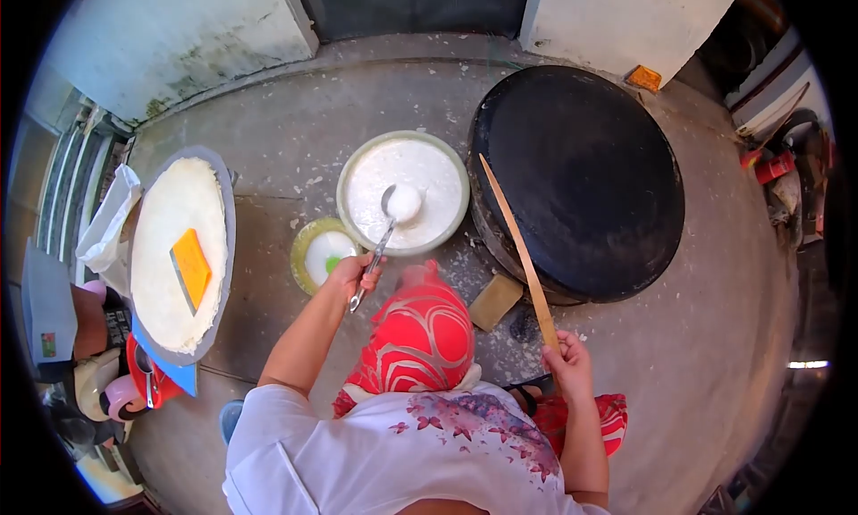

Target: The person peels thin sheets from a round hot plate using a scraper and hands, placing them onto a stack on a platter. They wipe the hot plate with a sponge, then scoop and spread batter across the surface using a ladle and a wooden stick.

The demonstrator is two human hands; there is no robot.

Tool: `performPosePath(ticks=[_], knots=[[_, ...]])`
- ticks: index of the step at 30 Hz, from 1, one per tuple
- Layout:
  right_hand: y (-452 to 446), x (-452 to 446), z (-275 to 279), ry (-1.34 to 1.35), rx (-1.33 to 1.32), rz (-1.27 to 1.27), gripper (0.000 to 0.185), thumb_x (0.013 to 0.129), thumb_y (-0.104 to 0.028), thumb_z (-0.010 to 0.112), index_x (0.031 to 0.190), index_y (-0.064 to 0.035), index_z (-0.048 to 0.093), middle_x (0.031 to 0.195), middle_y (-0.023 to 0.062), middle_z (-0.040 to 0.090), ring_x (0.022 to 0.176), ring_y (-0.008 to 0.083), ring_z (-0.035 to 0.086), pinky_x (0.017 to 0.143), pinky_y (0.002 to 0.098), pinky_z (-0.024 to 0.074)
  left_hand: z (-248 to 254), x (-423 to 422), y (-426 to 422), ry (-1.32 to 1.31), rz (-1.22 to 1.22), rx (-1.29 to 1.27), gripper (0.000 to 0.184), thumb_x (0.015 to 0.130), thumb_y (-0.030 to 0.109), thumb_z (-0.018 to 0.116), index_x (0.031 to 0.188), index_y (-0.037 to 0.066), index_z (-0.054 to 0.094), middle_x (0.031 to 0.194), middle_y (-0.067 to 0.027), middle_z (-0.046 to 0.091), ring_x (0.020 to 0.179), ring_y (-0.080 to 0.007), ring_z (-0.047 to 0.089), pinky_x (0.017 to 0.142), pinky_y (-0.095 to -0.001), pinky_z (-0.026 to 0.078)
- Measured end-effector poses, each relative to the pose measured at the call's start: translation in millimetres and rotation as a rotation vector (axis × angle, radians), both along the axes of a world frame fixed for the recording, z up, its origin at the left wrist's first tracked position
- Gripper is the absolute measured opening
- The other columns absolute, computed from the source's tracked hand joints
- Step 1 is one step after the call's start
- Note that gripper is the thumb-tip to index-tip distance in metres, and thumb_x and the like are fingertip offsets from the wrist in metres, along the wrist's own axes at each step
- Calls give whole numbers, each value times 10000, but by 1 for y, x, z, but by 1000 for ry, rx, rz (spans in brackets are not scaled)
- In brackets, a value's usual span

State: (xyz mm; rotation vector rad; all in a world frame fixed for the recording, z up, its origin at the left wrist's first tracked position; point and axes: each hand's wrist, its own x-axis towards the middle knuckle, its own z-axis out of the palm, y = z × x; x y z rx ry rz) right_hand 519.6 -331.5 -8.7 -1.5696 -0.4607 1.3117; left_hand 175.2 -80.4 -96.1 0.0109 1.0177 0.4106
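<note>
My left hand (359, 275) is closed round the handle of a metal ladle (385, 235). The ladle's bowl, full of white batter, is over a large round basin (343, 193) of the same batter. In my right hand (569, 363) is the lower end of a long, thin wooden blade (525, 256). Its pointed tip lies over the left part of a big round black griddle (581, 184). Beside the basin stands a smaller green bowl (300, 257) with white liquid and something light green in it.
At the left, a round board (227, 220) bears a pale flat sheet (170, 238) with an orange scraper (190, 269) on it. A yellowish block (495, 302) lies near the griddle's base. Red and dark items crowd the right edge.
</note>
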Motion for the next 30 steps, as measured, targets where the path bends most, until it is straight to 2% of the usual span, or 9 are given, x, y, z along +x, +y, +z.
performPosePath(ticks=[2,4,10,12,20,30], knots=[[-2,0,4,-4,5,-13,219,825,-38,580,1025,-16,496,716,8,566,576,68,509,524,179,400,-4,-14,-10,67,-4,-31,284,937,258,341,1030,29,482,603,-26,419,408,-65,305,330,-188,266],[-3,-2,10,-40,-31,-45,90,849,-73,554,916,-36,506,691,1,563,579,61,511,536,175,394,19,-22,-19,92,10,-23,276,932,239,350,1052,29,481,602,-29,425,405,-67,313,333,-187,266],[-3,8,8,-50,-42,6,97,848,-88,561,913,-33,514,705,-3,565,607,54,517,554,178,406,99,-32,-31,170,-27,312,248,921,185,352,1043,20,489,609,-62,475,401,-76,338,335,-201,268],[3,7,12,-63,-22,15,99,847,-87,562,914,-32,515,709,-3,565,613,54,519,563,178,410,122,-25,-30,186,1,347,279,907,211,401,1057,-4,496,564,-49,465,383,-75,339,325,-203,266],[13,12,12,-182,16,80,94,840,-75,565,909,-24,527,714,-9,563,628,52,518,586,186,418,182,-1,-9,20,3,626,307,896,222,453,1083,-20,483,598,-66,498,387,-77,364,326,-191,288],[25,20,18,-197,45,-6,341,832,-32,559,1167,-3,505,822,-1,590,674,47,524,609,175,415,216,61,25,-124,-34,650,291,920,230,402,1097,9,469,620,-75,513,412,-78,380,348,-193,302]])
